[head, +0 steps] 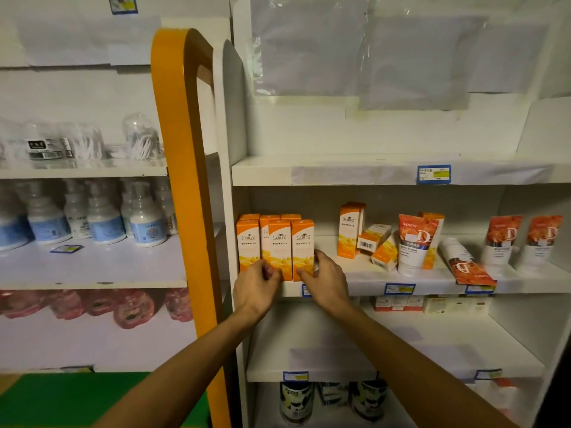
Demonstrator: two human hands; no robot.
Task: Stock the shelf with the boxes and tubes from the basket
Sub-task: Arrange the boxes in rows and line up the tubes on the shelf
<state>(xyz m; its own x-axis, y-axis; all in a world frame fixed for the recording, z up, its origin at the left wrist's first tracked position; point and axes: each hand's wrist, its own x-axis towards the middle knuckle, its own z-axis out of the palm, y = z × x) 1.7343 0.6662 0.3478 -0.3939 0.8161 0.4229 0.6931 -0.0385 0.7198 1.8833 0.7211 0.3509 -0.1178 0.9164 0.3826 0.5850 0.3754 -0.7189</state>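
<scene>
Several upright orange boxes [279,242] stand in rows at the left end of the white middle shelf [370,281]. My left hand [258,288] touches the bottom of the front boxes on the left, fingers curled against them. My right hand [324,281] wraps the lower right edge of the rightmost front box [302,242]. Further right, one more orange box [349,231] stands upright and others [378,245] lie tipped over. Orange and white tubes [415,242] stand beside them, one tube [466,261] lies flat. No basket is in view.
An orange upright post [185,180] divides two shelving units. The left unit holds white bottles [102,216], cotton swab packs [61,143] and red pouches [129,307]. Two more tubes [522,239] stand at far right. Cans [296,403] sit on the bottom shelf.
</scene>
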